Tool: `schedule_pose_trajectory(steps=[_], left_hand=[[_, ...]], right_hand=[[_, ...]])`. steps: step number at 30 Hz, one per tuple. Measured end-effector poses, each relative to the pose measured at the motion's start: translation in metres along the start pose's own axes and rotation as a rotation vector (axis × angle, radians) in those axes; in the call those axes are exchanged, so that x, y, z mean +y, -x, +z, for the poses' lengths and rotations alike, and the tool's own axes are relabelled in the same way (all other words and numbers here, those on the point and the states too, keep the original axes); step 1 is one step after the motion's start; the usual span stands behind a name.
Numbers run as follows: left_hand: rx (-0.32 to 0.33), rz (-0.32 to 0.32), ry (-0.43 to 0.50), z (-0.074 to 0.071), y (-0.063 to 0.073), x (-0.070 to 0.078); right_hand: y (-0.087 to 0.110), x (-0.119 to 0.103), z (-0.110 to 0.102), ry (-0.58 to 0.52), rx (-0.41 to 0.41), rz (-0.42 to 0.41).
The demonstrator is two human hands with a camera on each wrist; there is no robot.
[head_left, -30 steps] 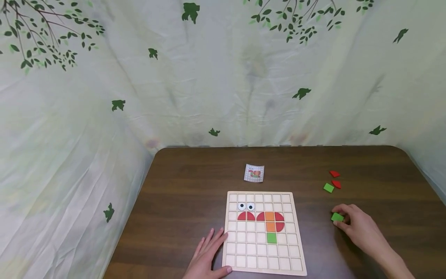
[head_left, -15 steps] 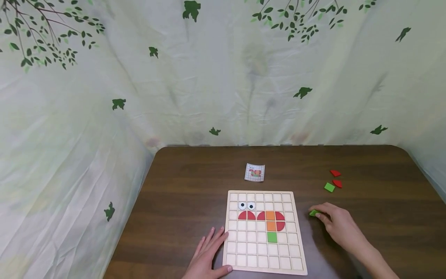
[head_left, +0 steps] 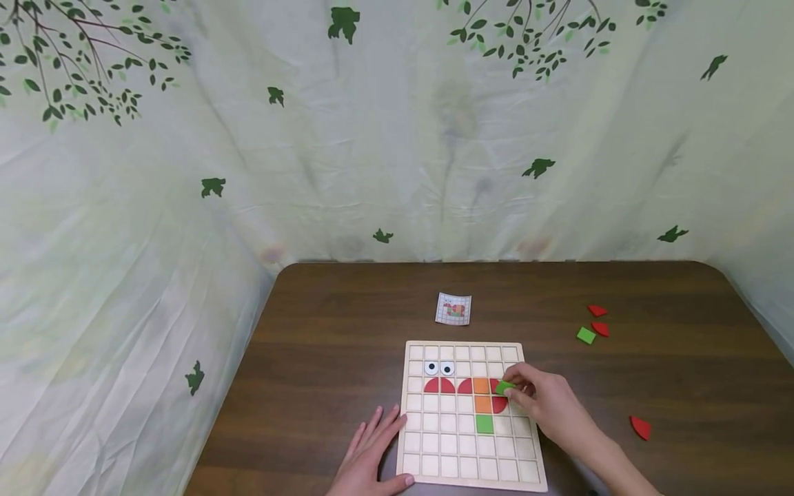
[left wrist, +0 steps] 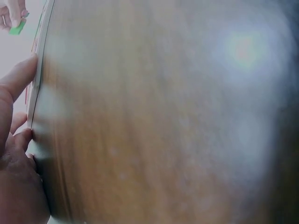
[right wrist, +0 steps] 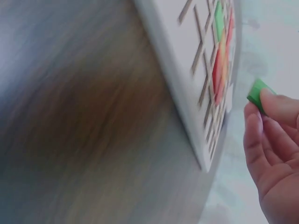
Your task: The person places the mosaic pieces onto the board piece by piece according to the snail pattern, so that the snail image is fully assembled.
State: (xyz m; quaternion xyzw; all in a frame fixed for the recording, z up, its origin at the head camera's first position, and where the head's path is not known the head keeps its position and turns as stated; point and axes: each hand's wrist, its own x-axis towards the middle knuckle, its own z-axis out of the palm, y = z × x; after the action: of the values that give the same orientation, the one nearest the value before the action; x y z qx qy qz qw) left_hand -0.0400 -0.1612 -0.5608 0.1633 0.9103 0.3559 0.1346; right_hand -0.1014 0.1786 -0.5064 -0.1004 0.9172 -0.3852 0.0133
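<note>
A white grid board [head_left: 434, 441] with raised wooden lines lies on the table, holding two eye tiles [head_left: 439, 368], red quarter-round tiles [head_left: 439, 386], orange square tiles [head_left: 482, 395] and one green square tile [head_left: 484, 424]. My right hand [head_left: 552, 403] pinches another green square tile [head_left: 504, 388] between thumb and fingers, over the board's right side and overlapping the red tiles in the head view. In the right wrist view this green tile [right wrist: 258, 94] is tilted at the fingertips. My left hand [head_left: 372, 455], fingers spread, rests against the board's left edge.
A small picture card [head_left: 453, 309] lies behind the board. At the back right are two red quarter-round pieces [head_left: 598, 311] and a loose green square [head_left: 586, 335]. One more red piece [head_left: 641, 428] lies nearer, right of my right forearm. A leaf-printed curtain hangs behind the table.
My right hand has carried the green tile leftward from the table's right side to over the board. The red piece at the right has come into sight. My left hand has stayed put.
</note>
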Motion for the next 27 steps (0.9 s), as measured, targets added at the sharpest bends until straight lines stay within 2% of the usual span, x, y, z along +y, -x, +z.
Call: schedule_pose_trajectory(steps=[11, 14, 19, 23, 27], left_hand=[[-0.003, 0.004, 0.004, 0.000, 0.000, -0.002], [0.025, 0.039, -0.029, 0.001, 0.000, -0.002], [0.066, 0.083, -0.066, 0.004, 0.000, -0.004], [0.056, 0.067, -0.046, 0.004, 0.000, -0.004], [0.086, 0.095, -0.075, 0.005, 0.000, -0.006]], right_hand=[[-0.016, -0.029, 0.031, -0.146, -0.114, -0.107], [-0.019, -0.034, 0.039, -0.162, -0.117, -0.127], [-0.024, -0.038, 0.050, -0.109, -0.116, -0.136], [-0.027, -0.039, 0.057, -0.054, -0.129, -0.137], [-0.029, -0.044, 0.063, -0.002, -0.106, -0.146]])
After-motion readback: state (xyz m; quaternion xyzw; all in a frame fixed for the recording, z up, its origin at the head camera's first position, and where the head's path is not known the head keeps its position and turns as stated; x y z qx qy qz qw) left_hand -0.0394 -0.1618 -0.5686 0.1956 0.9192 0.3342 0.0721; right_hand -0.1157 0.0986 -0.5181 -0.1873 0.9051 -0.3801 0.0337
